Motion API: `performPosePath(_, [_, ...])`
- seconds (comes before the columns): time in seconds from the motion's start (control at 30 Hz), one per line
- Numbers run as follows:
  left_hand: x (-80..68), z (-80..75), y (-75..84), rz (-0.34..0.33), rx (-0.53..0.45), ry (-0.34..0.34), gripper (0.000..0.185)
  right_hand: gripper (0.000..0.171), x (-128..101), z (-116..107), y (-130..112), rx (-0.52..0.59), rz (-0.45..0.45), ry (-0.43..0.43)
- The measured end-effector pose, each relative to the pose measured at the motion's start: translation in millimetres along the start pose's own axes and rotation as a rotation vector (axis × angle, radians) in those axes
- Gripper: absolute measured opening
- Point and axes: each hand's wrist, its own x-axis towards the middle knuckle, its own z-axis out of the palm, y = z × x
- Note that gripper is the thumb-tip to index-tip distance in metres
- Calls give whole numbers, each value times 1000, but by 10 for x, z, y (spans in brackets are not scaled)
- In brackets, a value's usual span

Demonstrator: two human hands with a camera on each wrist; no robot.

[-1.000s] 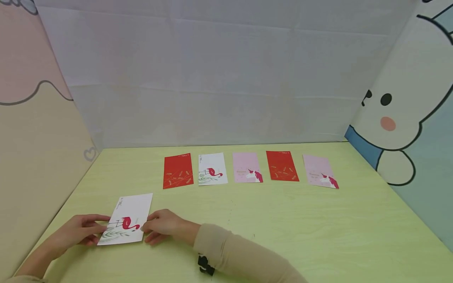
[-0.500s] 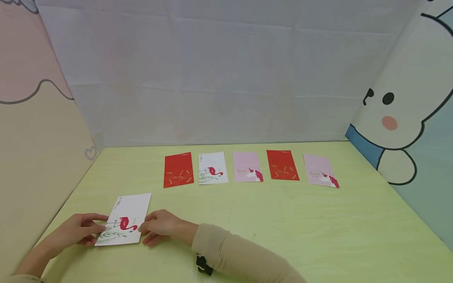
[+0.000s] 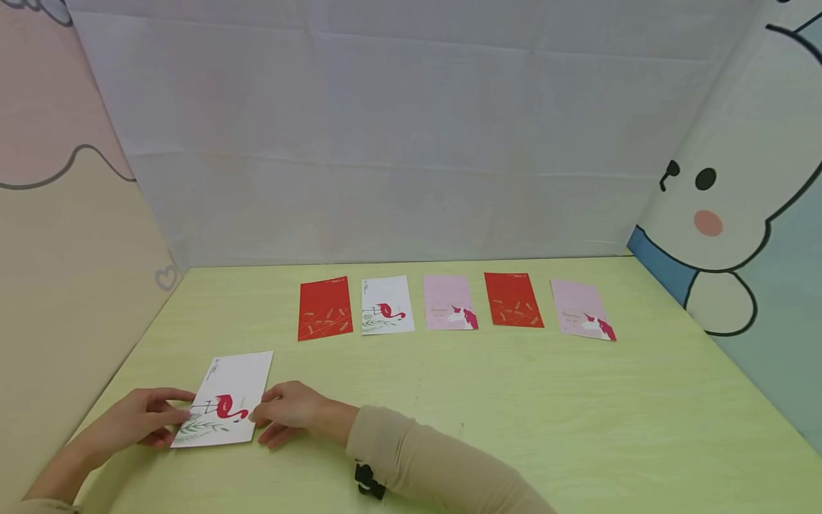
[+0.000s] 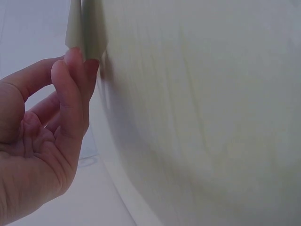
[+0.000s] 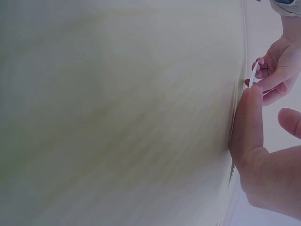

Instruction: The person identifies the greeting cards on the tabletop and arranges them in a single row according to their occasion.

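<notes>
In the head view, a white card printed with a red flamingo and green leaves is held low, near the table's front left. My left hand pinches its left edge between thumb and fingers. On the opposite edge, the fingers of my right hand grip the lower part. The left wrist view shows the left hand with fingertips on the card's pale edge. Seen from the right wrist, the card is a thin edge-on strip between the hands; whether more cards lie beneath it is hidden.
Along the back of the table lies a row of cards: a red one, a white flamingo one, a pink unicorn one, another red one and another pink one. Fabric screens enclose three sides.
The held flamingo card and both hands have shifted slightly left. The hands keep the same hold, and the back row of cards stays in place.
</notes>
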Motion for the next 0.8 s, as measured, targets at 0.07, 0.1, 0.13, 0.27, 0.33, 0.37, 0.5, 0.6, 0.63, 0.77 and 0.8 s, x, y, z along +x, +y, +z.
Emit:
performPosePath(0.07, [-3, -1, -2, 3, 0, -2, 57, 15, 2, 2, 0, -5, 1, 2])
performPosePath(0.1, [-6, -1, -3, 3, 3, -1, 57, 15, 3, 3, 1, -6, 2, 3])
performPosePath(0.13, [-7, 0, -4, 3, 4, -1, 56, 15, 4, 5, 2, -6, 1, 3])
performPosePath(0.27, [-13, 5, 6, 6, 8, 1, 54, 16, 8, 8, 5, -6, 0, 10])
performPosePath(0.33, [-12, 10, 10, 8, 14, 4, 54, 16, 9, 9, 6, -6, -2, 12])
performPosePath(0.37, [-13, 12, 13, 9, 17, 6, 54, 16, 10, 9, 7, -5, -3, 12])
performPosePath(0.5, [-15, 23, 22, 9, 48, 25, 52, 19, 10, 7, 7, -6, -2, 11])
performPosePath(0.6, [-15, 30, 31, 13, 70, 39, 50, 22, 10, 4, 6, -16, 2, 12])
performPosePath(0.63, [-14, 32, 33, 15, 74, 41, 50, 22, 10, 3, 6, -15, 2, 11])
performPosePath(0.77, [-17, 35, 33, 20, 87, 45, 49, 24, -2, -16, 3, -19, -8, 17])
performPosePath(0.8, [-16, 36, 30, 20, 93, 52, 48, 25, -7, -29, -1, -29, -19, 22])
